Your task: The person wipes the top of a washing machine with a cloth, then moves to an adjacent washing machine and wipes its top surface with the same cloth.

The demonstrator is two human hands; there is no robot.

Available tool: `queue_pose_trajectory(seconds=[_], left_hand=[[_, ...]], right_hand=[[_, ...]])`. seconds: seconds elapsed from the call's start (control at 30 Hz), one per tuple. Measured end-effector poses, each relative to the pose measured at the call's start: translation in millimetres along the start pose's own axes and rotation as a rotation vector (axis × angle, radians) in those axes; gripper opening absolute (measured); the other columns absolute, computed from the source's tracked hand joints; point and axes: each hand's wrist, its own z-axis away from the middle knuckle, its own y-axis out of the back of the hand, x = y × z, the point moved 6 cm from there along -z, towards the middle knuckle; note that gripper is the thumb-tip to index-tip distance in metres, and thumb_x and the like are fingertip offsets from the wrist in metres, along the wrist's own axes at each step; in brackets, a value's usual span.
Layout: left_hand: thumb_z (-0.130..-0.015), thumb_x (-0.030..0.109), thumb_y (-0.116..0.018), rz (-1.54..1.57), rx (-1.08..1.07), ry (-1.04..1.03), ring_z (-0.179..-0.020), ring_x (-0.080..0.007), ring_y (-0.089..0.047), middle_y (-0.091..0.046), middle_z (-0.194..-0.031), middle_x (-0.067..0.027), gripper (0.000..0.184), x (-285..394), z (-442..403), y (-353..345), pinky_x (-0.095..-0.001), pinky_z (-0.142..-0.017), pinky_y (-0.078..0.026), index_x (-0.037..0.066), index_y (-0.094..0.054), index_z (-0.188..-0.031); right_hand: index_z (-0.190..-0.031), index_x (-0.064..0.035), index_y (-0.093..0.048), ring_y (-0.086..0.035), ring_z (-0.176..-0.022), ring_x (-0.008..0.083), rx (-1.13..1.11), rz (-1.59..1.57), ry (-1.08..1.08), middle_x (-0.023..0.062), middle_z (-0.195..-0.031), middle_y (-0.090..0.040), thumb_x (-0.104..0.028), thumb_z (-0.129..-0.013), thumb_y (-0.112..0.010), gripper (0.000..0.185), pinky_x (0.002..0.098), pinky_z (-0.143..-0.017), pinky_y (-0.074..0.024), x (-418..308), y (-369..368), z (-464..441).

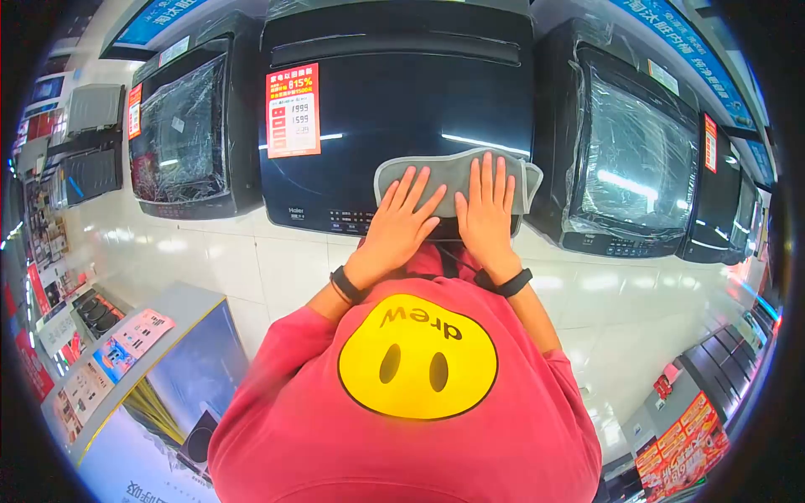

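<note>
A grey cloth (451,174) with a pale border lies spread on the front right part of the glossy black lid of a Haier washing machine (377,109). My left hand (401,222) rests on the cloth's left part, its fingers stretched out and apart. On the right part, my right hand (488,216) lies flat with straight fingers pointing away from me. Neither hand grips the cloth; both press on top of it. A red and white price sign (293,111) sits at the lid's left side, away from my fingers.
Plastic-wrapped washing machines stand close by on the left (180,126) and right (633,151). Pale floor tiles (289,268) show below the machine's front edge. Behind to the left is a display counter (168,323) with leaflets; red promotional signs (683,444) are at the lower right.
</note>
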Motion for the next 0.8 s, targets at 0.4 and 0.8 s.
queue_pose_trajectory(seconds=[0.4, 0.8], left_hand=[[-0.117, 0.041, -0.051, -0.06, 0.115, -0.095, -0.17, -0.0432, -0.024, -0.029, -0.183, -0.0199, 0.058, -67, -82, 25, -0.0588, -0.136, -0.025, 0.021, -0.048, -0.172], [-0.108, 0.024, -0.067, 0.057, 0.156, 0.066, -0.169, -0.0421, -0.028, -0.037, -0.179, -0.0193, 0.058, -17, 23, 9, -0.059, -0.135, -0.026, 0.016, -0.056, -0.165]], right_hand=[[-0.169, -0.0004, -0.045, -0.027, -0.169, 0.0452, 0.221, 0.061, 0.135, 0.0241, -0.18, -0.035, -0.035, -0.112, -0.06, 0.068, 0.0624, -0.135, -0.0206, 14, -13, -92], [-0.169, 0.0023, -0.044, -0.025, -0.17, 0.0444, 0.032, 0.018, 0.063, 0.0234, -0.182, -0.032, -0.035, -0.112, -0.06, 0.07, 0.0614, -0.137, -0.0187, -36, -14, 8]])
